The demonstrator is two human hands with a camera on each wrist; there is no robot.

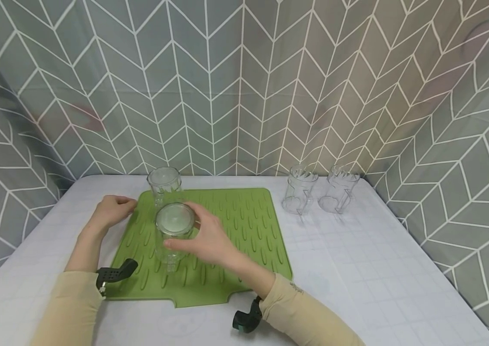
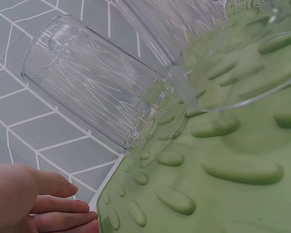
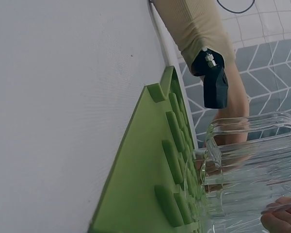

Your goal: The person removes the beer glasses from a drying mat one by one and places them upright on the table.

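My right hand (image 1: 207,238) grips a clear glass mug (image 1: 175,221) from the side, fingers and thumb spread around it. This mug is bottom up, its handle towards me, over the left part of a green ridged mat (image 1: 244,240). Its rim is at the mat in the right wrist view; whether it bears fully on it, I cannot tell. Just behind it a second glass mug (image 2: 92,82) stands upside down on the mat. My left hand (image 1: 112,211) rests by the mat's left edge, fingers loosely extended and holding nothing.
Two more clear glass mugs, one (image 1: 299,190) beside the other (image 1: 338,190), stand to the right of the mat on the white tablecloth (image 1: 357,274). A patterned curtain (image 1: 235,86) hangs behind the table. Each wrist carries a black camera mount (image 1: 116,271).
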